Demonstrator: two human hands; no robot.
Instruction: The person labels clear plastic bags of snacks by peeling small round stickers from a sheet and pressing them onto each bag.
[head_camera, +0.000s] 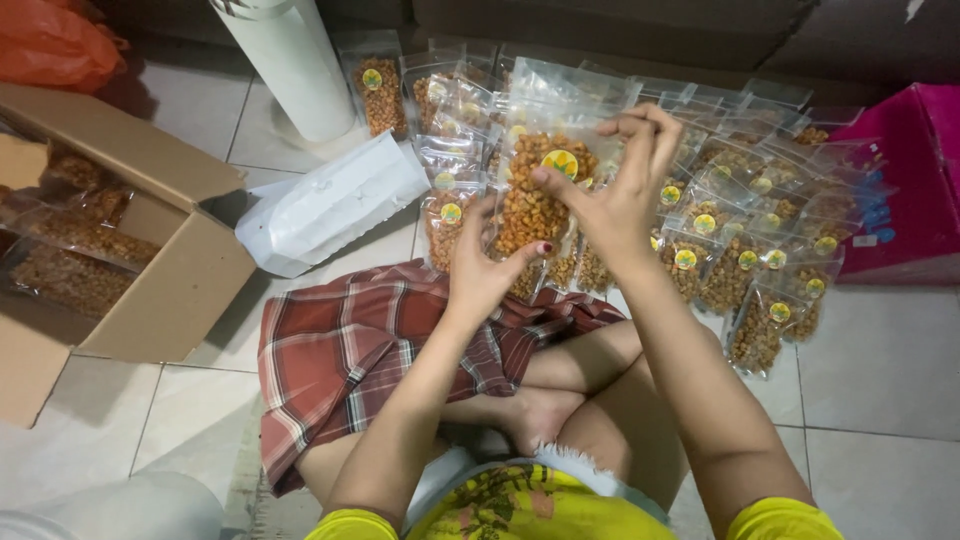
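I see a tiled floor (880, 370) w/ an open cardboard box (150, 250) at left, filled packs inside. Plaid cloth (350, 350) lies over the lap. A white bag (330, 205) lies beside the box, white cylinder (290, 60) behind it. Rows of clear snack pouches (760, 250) w/ round yellow stickers spread across the floor ahead. Both hands hold one snack pouch (535, 190) up above those rows: left hand (485, 265) grips its lower edge, right hand (610, 185) pinches the top, thumb near the sticker (560, 163).
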